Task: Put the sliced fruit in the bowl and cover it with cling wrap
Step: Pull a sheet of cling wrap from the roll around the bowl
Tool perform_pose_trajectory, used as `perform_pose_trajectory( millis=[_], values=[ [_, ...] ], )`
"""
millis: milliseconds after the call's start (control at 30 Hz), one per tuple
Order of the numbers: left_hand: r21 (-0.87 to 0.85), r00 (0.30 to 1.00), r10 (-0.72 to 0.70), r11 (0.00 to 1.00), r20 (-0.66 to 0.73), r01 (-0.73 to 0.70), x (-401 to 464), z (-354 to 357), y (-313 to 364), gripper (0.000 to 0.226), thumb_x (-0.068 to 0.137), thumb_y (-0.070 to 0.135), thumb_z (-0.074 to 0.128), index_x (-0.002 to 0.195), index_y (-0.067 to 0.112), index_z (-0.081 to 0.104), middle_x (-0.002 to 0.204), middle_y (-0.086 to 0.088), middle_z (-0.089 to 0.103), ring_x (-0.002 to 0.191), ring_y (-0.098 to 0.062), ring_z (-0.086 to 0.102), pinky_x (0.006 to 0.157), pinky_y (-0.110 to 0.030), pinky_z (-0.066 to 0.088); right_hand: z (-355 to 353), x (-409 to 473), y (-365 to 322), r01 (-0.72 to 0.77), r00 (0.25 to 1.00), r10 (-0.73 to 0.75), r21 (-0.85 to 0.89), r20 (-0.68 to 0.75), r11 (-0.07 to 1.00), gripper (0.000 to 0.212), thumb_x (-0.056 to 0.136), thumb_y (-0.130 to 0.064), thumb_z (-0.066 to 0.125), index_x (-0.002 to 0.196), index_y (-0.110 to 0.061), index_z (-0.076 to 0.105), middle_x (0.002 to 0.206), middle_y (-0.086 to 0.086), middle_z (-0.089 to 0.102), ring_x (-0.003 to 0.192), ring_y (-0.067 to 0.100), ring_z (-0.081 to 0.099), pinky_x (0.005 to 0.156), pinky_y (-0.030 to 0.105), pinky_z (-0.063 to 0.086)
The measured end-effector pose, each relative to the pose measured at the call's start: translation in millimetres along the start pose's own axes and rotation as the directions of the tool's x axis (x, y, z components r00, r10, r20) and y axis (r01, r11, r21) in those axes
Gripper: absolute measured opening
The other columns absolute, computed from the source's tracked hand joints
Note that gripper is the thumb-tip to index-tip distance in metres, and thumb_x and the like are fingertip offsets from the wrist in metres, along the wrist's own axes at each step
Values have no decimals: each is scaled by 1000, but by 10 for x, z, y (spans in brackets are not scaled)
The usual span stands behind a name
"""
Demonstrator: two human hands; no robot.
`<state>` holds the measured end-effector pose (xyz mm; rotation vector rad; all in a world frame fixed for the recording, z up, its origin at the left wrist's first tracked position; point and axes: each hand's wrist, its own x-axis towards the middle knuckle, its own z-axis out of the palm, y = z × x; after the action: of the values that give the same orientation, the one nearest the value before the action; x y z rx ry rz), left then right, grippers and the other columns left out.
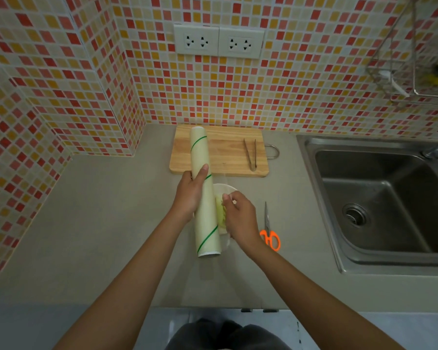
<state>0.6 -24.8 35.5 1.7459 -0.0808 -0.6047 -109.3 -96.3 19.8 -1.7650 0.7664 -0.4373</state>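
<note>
Roll (204, 195) of cling wrap is gripped by L hand (190, 195), held lengthwise over bowl (224, 189). Film edge is pinched by R hand (240, 218) above fruit (220, 210), seen in bowl. Scissors (269, 232) lie just R. Farther: board (225, 154), tongs (250, 154) on it.

Across the top of the frame we see a wall (61, 72) of small mosaic tiles in red, pink, orange-yellow and cream, with two white sockets (219, 41) at upper centre. We find the counter (99, 223) a plain grey-beige. At centre, the cutting board (228, 150) is pale wood with visible grain. The cling wrap roll (204, 198) is pale cream-green with thin green diagonal stripes. Beside it, the bowl (224, 189) is white, with pale yellow-green fruit (220, 210) in it. Right of centre, the scissors (269, 233) have bright orange handles. The sink (377, 198) at right is dull steel grey.
</note>
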Motion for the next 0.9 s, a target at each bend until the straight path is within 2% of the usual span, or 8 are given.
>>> perform_pose_trajectory(
  millis=[67,167,333,500,567,667,800,900],
  values=[
    [-19,1000,-7,1000,26,8,-14,1,-29,48,89,57,52,114,17,55,106,-9,65,92,-27,66,84,-45,55,-20,26,-27,-81,996,75,123,51,989,37,96,-34,49,78,-2,53,47,0,44,42,15,43,45,22,35],
    [16,997,19,1000,71,-20,-73,43,-98,41,88,59,51,102,21,59,97,-4,68,83,-21,68,73,-36,55,-5,135,-130,-192,980,178,184,88,964,44,94,-47,45,78,-7,56,45,0,48,33,12,45,36,17,35],
    [53,996,35,998,77,-40,-165,113,-143,33,91,58,45,87,27,57,87,3,66,75,-11,65,59,-25,46,107,327,-158,-154,985,154,12,-80,988,37,100,-30,38,71,-9,48,67,8,51,67,25,53,66,44,49],
    [24,993,32,999,112,-35,-160,32,-113,48,85,65,49,90,19,64,85,-2,69,74,-16,67,66,-29,51,64,296,-55,-1,988,-17,-113,-154,994,38,101,-29,36,80,-2,52,72,11,58,65,18,49,58,31,35],
    [-1,988,29,1000,153,-29,-171,11,-123,53,75,67,59,92,16,67,85,-5,71,76,-19,68,71,-36,54,49,279,-31,27,990,-37,-80,-134,996,38,100,-32,41,81,-2,54,69,8,57,61,14,47,57,30,36],
    [-41,991,26,999,135,-21,-175,14,-182,50,75,55,70,96,10,67,92,-12,71,83,-24,68,80,-43,56,25,293,-20,44,991,-39,32,-129,999,38,96,-36,49,74,-6,56,60,-3,51,51,2,43,50,15,34],
    [-51,994,20,999,107,-15,-189,27,-217,33,88,43,61,92,11,66,97,-18,71,85,-26,67,78,-41,53,1,361,39,27,977,-16,48,-214,998,30,99,-21,44,74,-11,55,56,-8,45,50,3,40,48,8,35],
    [-99,993,-35,994,112,47,-180,26,-195,37,92,41,53,99,6,64,96,-22,68,81,-29,64,76,-40,50,-12,386,105,-11,965,23,47,-260,999,27,100,-18,41,79,-9,56,62,-7,50,55,4,44,49,6,36]
  ],
)
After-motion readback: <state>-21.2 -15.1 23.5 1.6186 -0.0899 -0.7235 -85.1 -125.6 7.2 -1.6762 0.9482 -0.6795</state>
